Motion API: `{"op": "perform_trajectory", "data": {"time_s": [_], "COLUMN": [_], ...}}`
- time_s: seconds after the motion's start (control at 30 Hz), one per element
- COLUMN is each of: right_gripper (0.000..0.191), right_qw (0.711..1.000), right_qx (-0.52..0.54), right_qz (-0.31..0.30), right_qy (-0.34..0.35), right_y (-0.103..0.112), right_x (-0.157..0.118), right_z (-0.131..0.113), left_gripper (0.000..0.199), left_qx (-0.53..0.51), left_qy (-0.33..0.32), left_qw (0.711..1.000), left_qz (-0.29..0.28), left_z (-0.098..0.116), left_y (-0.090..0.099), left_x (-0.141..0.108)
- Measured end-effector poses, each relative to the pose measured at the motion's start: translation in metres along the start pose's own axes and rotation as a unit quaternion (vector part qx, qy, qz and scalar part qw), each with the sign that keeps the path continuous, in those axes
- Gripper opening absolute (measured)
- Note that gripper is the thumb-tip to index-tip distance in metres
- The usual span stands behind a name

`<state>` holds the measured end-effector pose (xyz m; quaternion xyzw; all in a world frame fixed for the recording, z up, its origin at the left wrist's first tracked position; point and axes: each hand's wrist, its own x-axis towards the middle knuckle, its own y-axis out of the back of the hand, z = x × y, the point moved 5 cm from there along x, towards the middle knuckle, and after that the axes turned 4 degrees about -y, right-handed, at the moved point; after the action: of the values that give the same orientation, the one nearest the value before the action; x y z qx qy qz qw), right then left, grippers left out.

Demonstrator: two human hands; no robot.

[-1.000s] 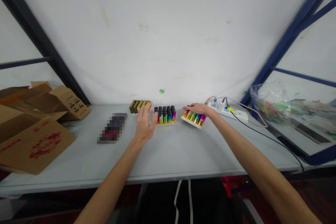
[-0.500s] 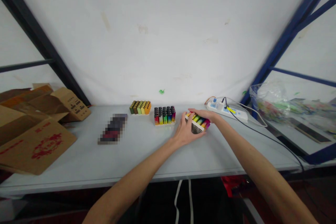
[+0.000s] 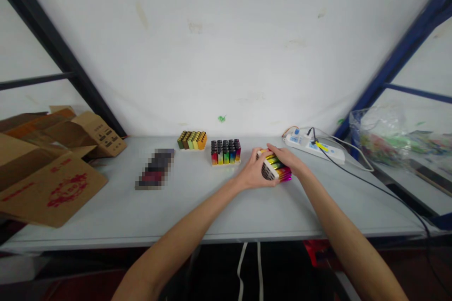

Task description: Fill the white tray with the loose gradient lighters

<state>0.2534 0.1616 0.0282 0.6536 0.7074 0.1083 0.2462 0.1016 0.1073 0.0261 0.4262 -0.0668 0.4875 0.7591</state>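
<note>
Between my two hands is a tray of lighters (image 3: 278,167), tipped on its side so that the white slotted base faces left. My left hand (image 3: 254,172) grips the base, with fingers at its upper and lower edges. Over the upper and far side of the colourful lighters lies my right hand (image 3: 286,157), fingers bent around them. Just left of my hands stands a second tray of rainbow lighters (image 3: 226,152) with black tops, upright. Farther left is a tray of green, yellow and orange lighters (image 3: 192,140).
Opened cardboard boxes (image 3: 70,188) fill the left end of the table (image 3: 183,216). A blurred-out dark flat item (image 3: 155,169) lies nearby. At the right are a power strip (image 3: 314,146) with cables and a clear plastic bag (image 3: 377,136).
The held tray has been tipped further, its base now facing more to the left and its lighters pointing right. The view has shifted slightly.
</note>
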Motion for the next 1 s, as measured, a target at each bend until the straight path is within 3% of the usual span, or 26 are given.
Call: {"op": "perform_trajectory", "data": {"time_s": [0.37, 0.57, 0.7, 0.87, 1.0], "right_gripper": [0.053, 0.056, 0.056, 0.052, 0.035], "right_qw": [1.0, 0.998, 0.991, 0.957, 0.945], "right_qx": [0.004, -0.017, -0.092, -0.247, -0.254], "right_qz": [0.016, 0.039, 0.08, 0.127, 0.15], "right_qy": [0.02, 0.048, 0.058, 0.083, 0.141], "right_y": [0.002, 0.004, 0.007, 0.011, 0.011], "right_x": [0.0, 0.002, 0.0, -0.004, -0.009], "right_z": [0.002, 0.005, 0.001, -0.008, -0.016], "left_gripper": [0.107, 0.119, 0.126, 0.117, 0.113], "left_qx": [-0.017, 0.018, 0.015, 0.017, 0.018], "left_qy": [0.026, 0.079, 0.116, 0.095, 0.083], "left_qw": [1.0, 0.996, 0.993, 0.995, 0.996], "left_qz": [0.001, 0.022, 0.019, 0.016, 0.018], "left_z": [0.005, 0.003, -0.001, 0.001, 0.004], "left_y": [0.002, -0.002, -0.005, -0.001, 0.001], "left_x": [-0.001, -0.012, -0.014, -0.01, -0.009]}}
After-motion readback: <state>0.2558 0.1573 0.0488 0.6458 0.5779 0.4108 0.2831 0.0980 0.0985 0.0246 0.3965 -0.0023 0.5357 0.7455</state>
